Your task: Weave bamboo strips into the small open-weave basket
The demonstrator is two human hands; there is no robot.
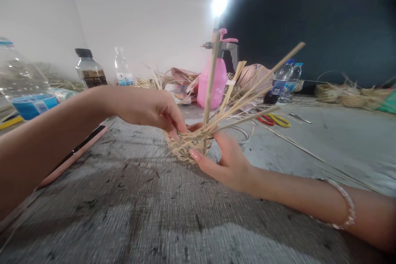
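A small open-weave bamboo basket (185, 152) sits on the grey table in front of me, with long loose strips (244, 101) fanning up and to the right from its rim. My left hand (151, 109) reaches over from the left, its fingers pinched at the near-left rim on the woven strips. From the right, my right hand (229, 161) grips the basket's side, thumb on the near wall and fingers behind it. One wider strip (211, 86) stands almost upright from the basket. The fingertips of my right hand are partly hidden by the weave.
Behind the basket stands a pink spray bottle (212, 82) beneath a bright lamp (219, 4). Red and yellow handled scissors (280, 120) and a white ring (243, 135) lie to the right. Bottles (91, 70) line the left; a pink phone-like flat object (74, 156) lies under my left forearm.
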